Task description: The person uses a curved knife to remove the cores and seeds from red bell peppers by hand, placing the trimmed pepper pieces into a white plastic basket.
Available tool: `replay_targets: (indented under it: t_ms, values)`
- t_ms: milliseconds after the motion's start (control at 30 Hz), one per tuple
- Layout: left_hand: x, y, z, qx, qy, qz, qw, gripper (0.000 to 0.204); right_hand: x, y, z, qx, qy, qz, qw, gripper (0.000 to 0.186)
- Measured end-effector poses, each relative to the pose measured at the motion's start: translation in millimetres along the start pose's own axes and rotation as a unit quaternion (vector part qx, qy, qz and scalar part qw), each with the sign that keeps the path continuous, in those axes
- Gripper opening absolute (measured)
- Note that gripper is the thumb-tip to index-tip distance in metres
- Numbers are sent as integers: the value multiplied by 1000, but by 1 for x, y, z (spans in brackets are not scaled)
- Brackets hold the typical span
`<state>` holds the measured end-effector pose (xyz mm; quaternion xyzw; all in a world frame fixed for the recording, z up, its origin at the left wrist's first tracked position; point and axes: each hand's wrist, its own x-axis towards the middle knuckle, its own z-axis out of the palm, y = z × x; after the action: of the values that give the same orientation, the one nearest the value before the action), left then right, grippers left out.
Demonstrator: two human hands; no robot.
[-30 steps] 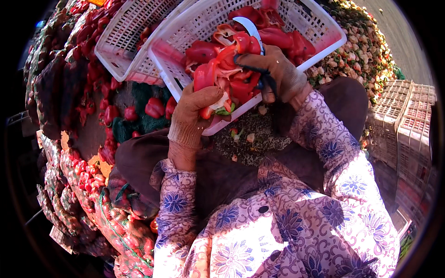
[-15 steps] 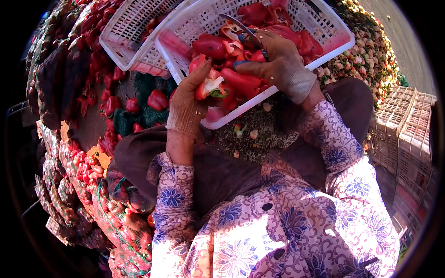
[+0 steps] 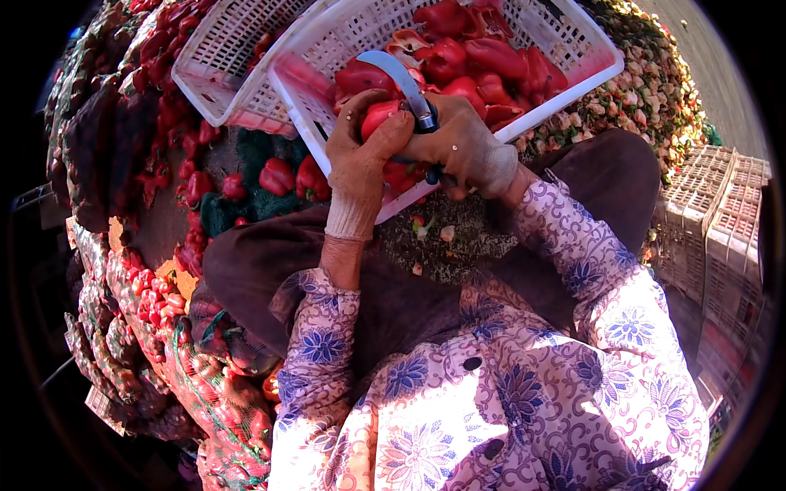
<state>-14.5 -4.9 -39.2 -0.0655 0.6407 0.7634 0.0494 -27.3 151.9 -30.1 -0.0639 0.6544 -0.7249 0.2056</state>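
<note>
In my gloved right hand (image 3: 463, 149) is a curved knife (image 3: 402, 84) with a dark handle, its blade pointing up and to the left. My gloved left hand (image 3: 360, 147) is closed round a red bell pepper (image 3: 378, 118), mostly covered by the fingers. Both hands meet over the near left side of a white plastic crate (image 3: 569, 88). Inside the crate lie cut red peppers (image 3: 498, 57), several split open with pale flesh showing.
Another white crate (image 3: 205, 69) stands at the upper left. Whole red peppers (image 3: 277, 176) lie on green netting beside my knee. Net sacks of peppers (image 3: 217, 393) line the left. Pepper cores (image 3: 647, 106) are heaped at the right, near stacked crates (image 3: 696, 192).
The knife has swung up and nearer to me. My hands have come together, and the left now holds a pepper with its red side up; the opened, pale-cored piece is out of sight.
</note>
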Motion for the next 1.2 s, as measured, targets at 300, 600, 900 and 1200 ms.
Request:
replay_targets:
  t_ms: [300, 600, 900, 1200]
  values:
    - [-10, -3, 11, -317, -54, -155, 934, 38, -7, 11, -9, -202, -41, -294, 933, 46]
    - [-4, 0, 28, -278, -6, -189, 942, 42, -42, 16, -26, -94, -18, -175, 980, 41]
    - [18, -5, 19, 126, 21, 40, 991, 45, -52, 18, -45, 5, 99, -97, 990, 25]
    - [-52, 52, 84, 115, -95, -59, 987, 30, -73, 12, -53, -226, 109, -381, 890, 23]
